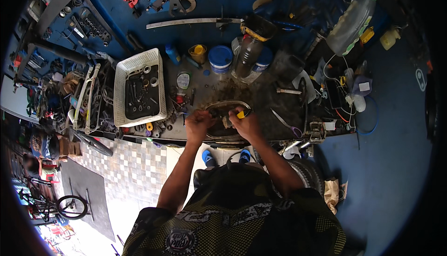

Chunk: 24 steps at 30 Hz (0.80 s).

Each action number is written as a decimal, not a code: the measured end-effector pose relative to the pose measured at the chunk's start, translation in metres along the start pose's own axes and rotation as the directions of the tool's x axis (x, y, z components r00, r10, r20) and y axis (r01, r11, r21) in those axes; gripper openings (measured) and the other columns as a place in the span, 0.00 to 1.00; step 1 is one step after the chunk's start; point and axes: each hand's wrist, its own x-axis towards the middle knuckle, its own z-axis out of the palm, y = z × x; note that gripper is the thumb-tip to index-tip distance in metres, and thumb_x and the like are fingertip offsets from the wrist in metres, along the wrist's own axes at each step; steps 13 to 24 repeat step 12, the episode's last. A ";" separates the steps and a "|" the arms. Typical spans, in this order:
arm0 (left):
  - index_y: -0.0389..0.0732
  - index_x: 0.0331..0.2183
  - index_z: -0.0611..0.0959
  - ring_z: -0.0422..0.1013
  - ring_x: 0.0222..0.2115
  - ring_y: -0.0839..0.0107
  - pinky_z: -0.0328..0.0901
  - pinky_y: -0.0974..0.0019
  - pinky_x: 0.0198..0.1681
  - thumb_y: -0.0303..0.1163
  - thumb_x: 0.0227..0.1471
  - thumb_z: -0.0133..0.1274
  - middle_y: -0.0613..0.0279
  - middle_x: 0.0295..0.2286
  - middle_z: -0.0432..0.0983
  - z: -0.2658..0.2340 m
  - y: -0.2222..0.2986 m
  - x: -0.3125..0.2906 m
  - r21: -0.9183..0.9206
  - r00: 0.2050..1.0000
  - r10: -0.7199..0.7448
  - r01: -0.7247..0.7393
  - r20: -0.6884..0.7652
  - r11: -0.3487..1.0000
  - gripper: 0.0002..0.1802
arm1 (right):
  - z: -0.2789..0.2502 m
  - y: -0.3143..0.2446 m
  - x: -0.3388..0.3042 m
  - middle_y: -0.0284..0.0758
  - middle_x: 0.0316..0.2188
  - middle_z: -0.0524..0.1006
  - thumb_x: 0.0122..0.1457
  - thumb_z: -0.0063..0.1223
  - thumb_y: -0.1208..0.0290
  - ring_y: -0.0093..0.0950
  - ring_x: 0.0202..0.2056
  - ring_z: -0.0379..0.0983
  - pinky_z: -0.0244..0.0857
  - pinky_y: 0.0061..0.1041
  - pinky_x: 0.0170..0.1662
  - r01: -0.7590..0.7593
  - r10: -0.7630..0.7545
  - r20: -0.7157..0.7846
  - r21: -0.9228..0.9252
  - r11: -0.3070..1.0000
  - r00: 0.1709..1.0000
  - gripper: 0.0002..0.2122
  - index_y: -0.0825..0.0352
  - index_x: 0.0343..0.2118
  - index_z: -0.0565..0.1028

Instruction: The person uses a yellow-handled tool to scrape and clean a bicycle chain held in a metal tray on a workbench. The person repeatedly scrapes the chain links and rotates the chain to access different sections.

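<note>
On the workbench in front of me lies a shallow metal tray (226, 102) with a rounded rim. My right hand (247, 126) is closed round a brush (241, 114) with a yellow and black handle, its tan bristles pointing down into the tray. At the tray's left edge is my left hand (199, 124), its fingers closed and pinched together. A small dark part seems to be at its fingertips, too unclear to name. Scissors (286, 123) with purple handles lie right of the tray.
A white plastic basket (163, 88) of metal parts stands left. Blue-lidded tubs (220, 59) and a dark bottle (248, 58) line the back. Tools hang on the blue wall (195, 37). A clear spray bottle (351, 28) hangs upper right. A bench vise (315, 131) is at the front right edge.
</note>
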 end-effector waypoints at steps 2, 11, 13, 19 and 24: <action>0.27 0.45 0.80 0.82 0.35 0.61 0.82 0.60 0.44 0.18 0.60 0.56 0.53 0.37 0.81 -0.002 0.007 -0.005 -0.086 0.996 -0.091 0.090 -0.011 0.992 0.11 | -0.002 0.014 -0.004 0.40 0.26 0.82 0.62 0.64 0.60 0.35 0.27 0.79 0.71 0.32 0.32 -0.002 -0.015 0.082 0.203 0.979 0.997 0.13 0.65 0.40 0.82; 0.27 0.53 0.79 0.83 0.38 0.57 0.81 0.60 0.44 0.19 0.60 0.56 0.51 0.40 0.79 0.000 0.007 -0.001 -0.104 0.984 -0.177 0.176 -0.002 0.979 0.19 | -0.018 0.030 -0.017 0.42 0.28 0.82 0.57 0.67 0.55 0.43 0.33 0.82 0.75 0.40 0.37 0.304 -0.296 0.068 -0.231 0.924 0.953 0.17 0.62 0.40 0.78; 0.28 0.55 0.78 0.83 0.38 0.58 0.81 0.61 0.43 0.20 0.60 0.56 0.50 0.41 0.80 -0.001 0.003 0.001 -0.055 0.981 -0.194 0.193 -0.012 0.980 0.21 | -0.015 0.031 -0.010 0.42 0.31 0.83 0.57 0.67 0.55 0.45 0.35 0.82 0.76 0.41 0.38 0.216 -0.207 0.066 -0.195 0.957 0.976 0.18 0.64 0.42 0.78; 0.28 0.55 0.78 0.83 0.38 0.58 0.81 0.61 0.43 0.20 0.60 0.56 0.50 0.41 0.80 -0.001 0.003 0.001 -0.055 0.981 -0.194 0.193 -0.012 0.980 0.21 | -0.015 0.031 -0.010 0.42 0.31 0.83 0.57 0.67 0.55 0.45 0.35 0.82 0.76 0.41 0.38 0.216 -0.207 0.066 -0.195 0.957 0.976 0.18 0.64 0.42 0.78; 0.28 0.55 0.78 0.83 0.38 0.58 0.81 0.61 0.43 0.20 0.60 0.56 0.50 0.41 0.80 -0.001 0.003 0.001 -0.055 0.981 -0.194 0.193 -0.012 0.980 0.21 | -0.015 0.031 -0.010 0.42 0.31 0.83 0.57 0.67 0.55 0.45 0.35 0.82 0.76 0.41 0.38 0.216 -0.207 0.066 -0.195 0.957 0.976 0.18 0.64 0.42 0.78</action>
